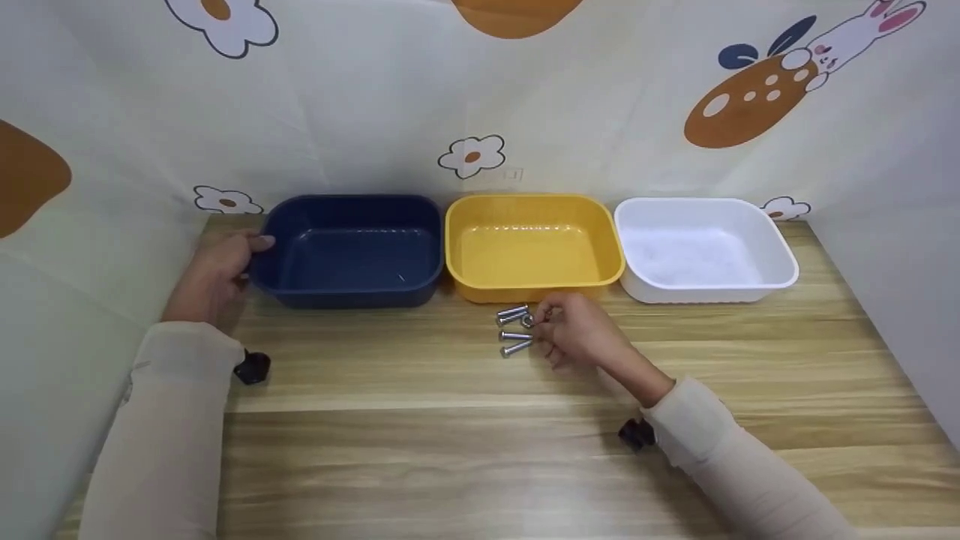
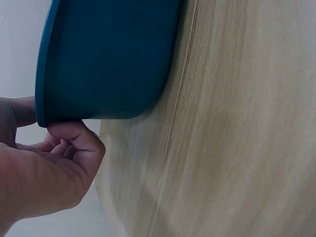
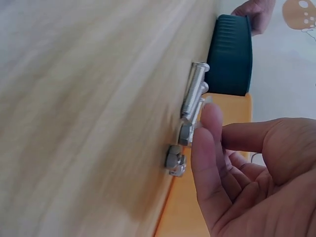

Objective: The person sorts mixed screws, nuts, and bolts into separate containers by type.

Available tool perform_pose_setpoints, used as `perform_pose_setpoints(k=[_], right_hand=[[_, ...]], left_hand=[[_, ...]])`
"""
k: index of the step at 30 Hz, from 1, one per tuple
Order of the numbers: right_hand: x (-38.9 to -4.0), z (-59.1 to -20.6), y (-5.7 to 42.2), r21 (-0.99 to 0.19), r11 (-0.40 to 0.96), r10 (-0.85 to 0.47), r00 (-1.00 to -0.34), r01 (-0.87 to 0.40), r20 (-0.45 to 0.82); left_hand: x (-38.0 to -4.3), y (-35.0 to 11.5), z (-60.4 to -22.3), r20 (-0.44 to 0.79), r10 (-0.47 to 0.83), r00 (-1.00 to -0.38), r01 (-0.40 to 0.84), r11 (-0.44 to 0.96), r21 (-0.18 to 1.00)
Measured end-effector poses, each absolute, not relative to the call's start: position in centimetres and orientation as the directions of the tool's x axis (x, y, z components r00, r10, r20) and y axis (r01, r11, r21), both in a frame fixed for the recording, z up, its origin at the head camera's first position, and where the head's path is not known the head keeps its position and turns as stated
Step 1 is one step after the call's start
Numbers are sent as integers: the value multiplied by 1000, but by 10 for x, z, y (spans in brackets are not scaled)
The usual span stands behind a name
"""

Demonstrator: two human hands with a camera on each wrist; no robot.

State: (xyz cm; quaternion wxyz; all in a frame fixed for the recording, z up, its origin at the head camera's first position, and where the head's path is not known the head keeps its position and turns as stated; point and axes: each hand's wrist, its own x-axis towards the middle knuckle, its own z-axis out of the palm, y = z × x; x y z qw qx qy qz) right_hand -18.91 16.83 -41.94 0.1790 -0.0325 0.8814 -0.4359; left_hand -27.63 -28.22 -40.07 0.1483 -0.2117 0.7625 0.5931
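Note:
My left hand (image 1: 221,270) grips the left rim of a dark blue plastic bin (image 1: 346,296), thumb over the edge. The left wrist view shows the curled fingers of the left hand (image 2: 54,163) under the rim of the bin (image 2: 108,59). My right hand (image 1: 574,330) reaches down beside a small group of metal bolts (image 1: 516,337) and a nut (image 1: 527,321), in front of the yellow bin (image 1: 536,294). In the right wrist view its loosely bent fingertips (image 3: 203,143) are right by the bolts (image 3: 195,91) and nuts (image 3: 175,160), with nothing visible between them.
A white bin (image 1: 709,295) stands right of the yellow one, all three side by side in a row. Behind them hangs a patterned cloth (image 1: 360,112). Wood-grain table surface (image 1: 420,450) extends in front, with pale walls at both sides.

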Motion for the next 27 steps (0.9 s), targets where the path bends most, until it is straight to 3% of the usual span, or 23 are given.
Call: perform_pose_setpoints(k=[7, 13, 27], right_hand=[[-195, -410, 161, -869, 438, -247, -899, 230, -362], [-200, -400, 150, -922, 277, -307, -885, 270, -351], [-219, -390, 124, -909, 82, -354, -841, 408, -409]], left_hand=[[-276, -281, -400, -479, -161, -863, -504, 196, 841], [-275, -281, -401, -451, -152, -880, -473, 184, 862], [-277, -282, -401, -509, -137, -850, -527, 196, 827]])
